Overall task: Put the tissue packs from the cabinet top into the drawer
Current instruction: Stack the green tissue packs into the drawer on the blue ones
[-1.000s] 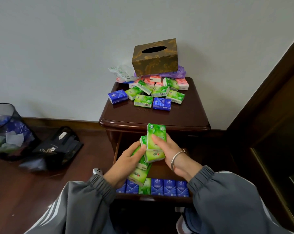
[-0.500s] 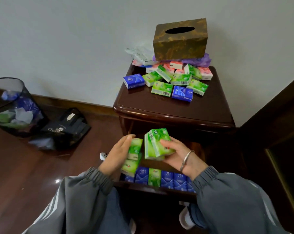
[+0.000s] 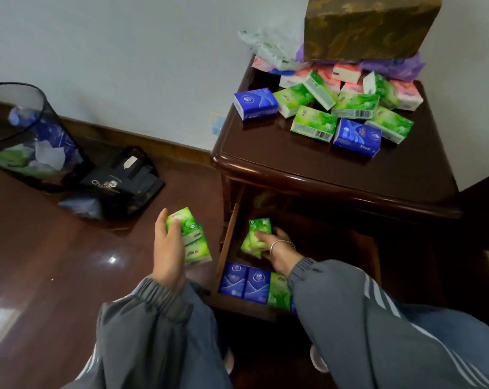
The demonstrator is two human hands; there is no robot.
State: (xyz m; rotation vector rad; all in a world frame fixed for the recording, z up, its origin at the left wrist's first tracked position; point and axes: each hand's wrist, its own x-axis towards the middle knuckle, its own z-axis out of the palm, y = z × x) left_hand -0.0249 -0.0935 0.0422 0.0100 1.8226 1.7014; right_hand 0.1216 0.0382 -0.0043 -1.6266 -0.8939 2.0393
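Several green, blue and pink tissue packs (image 3: 336, 108) lie in a heap on the dark wooden cabinet top (image 3: 308, 161). Below it the drawer (image 3: 228, 237) stands pulled out, with blue and green packs (image 3: 254, 284) lined upright along its front. My right hand (image 3: 277, 245) is down inside the drawer, shut on two green packs (image 3: 257, 234). My left hand (image 3: 169, 248) hovers over the floor left of the drawer, gripping a small stack of green packs (image 3: 191, 237).
A brown tissue box (image 3: 369, 23) and a purple bag (image 3: 392, 67) sit at the back of the cabinet top. On the floor to the left stand a black mesh bin (image 3: 27, 136) with waste and a black bag (image 3: 120, 181). A dark cupboard fills the right edge.
My right hand has gone down into the drawer with its green packs. My left hand has swung left, away from the drawer, with its stack. The view has shifted leftwards and down.
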